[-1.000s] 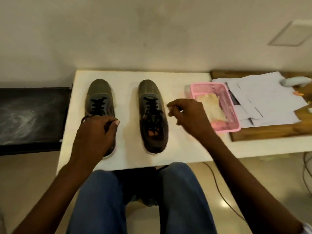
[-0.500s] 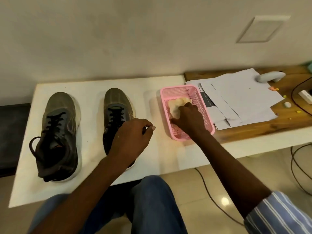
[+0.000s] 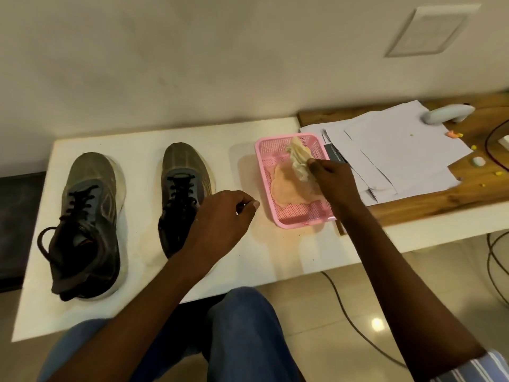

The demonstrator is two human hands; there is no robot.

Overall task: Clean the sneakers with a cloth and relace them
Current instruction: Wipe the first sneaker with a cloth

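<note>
Item, cleaning stage: my right hand (image 3: 332, 183), grip pinched on the cream cloth (image 3: 300, 158) above the pink basket (image 3: 296, 220); left hand (image 3: 220, 221), grip loosely curled and empty, over the right sneaker (image 3: 181, 183) on the table (image 3: 261, 260), probably to steady it.

You have open surface (image 3: 264, 255) along the near edge, between the right sneaker (image 3: 181, 188) and the pink basket (image 3: 261, 172). The left hand (image 3: 220, 221) hangs over part of that gap. Between the two sneakers runs a clear strip. The left sneaker (image 3: 88, 224) blocks the left end; papers (image 3: 399, 155) crowd the basket's right side.
</note>
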